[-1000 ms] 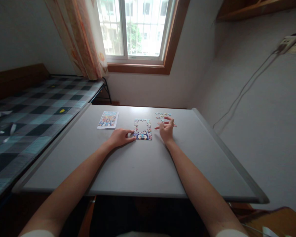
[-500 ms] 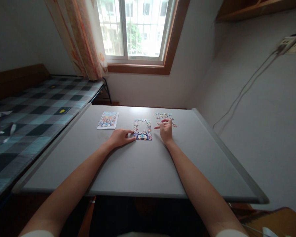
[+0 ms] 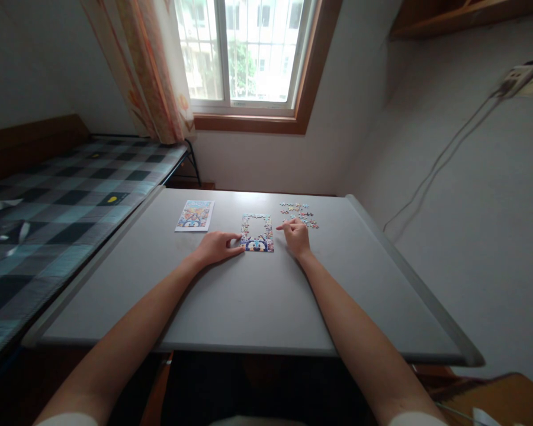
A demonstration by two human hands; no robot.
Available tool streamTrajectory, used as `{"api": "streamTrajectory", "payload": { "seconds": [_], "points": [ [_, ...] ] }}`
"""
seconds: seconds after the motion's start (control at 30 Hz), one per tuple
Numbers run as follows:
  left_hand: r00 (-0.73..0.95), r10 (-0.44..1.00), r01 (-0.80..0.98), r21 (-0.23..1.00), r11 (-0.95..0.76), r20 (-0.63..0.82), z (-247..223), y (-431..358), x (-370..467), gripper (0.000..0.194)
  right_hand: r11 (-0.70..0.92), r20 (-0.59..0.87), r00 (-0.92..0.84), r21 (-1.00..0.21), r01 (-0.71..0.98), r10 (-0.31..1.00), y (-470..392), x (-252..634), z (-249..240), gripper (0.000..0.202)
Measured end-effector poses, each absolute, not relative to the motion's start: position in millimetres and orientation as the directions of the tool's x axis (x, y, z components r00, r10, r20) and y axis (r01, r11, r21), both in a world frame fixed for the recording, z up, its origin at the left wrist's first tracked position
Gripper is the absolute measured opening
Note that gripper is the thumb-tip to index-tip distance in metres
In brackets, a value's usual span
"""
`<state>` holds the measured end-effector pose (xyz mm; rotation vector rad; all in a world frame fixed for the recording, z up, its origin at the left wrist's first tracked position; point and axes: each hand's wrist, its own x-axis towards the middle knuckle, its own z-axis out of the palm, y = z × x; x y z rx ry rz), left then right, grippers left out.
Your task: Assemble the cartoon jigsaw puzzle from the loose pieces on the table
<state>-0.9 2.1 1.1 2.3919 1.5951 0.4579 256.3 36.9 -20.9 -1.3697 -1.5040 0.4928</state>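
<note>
Jigsaw puzzle (image 3: 257,245) lies against left fingers (image 3: 236,251), just beside right fingers (image 3: 282,226)

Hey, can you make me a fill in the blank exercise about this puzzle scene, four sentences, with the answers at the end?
The fingers of the left hand are at the ____ edge of the jigsaw puzzle.
The puzzle's unfilled gap is in its ____.
The loose pieces, just beyond the right hand, lie to the ____ of the puzzle.
Green leaves show outdoors through the ____.

Missing words: left; middle; right; window.
</note>
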Motion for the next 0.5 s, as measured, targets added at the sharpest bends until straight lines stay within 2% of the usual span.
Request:
{"api": "streamTrajectory", "payload": {
  "seconds": [0.5],
  "points": [
    [0.369, 0.919, 0.846, 0.361, -0.393, 0.135, 0.8, 2.0, -1.6, 0.051, 0.259, 0.364, 0.128, -0.83, 0.494, 0.923, 35.2, 255.0, -18.2, 0.035]
  ]
}}
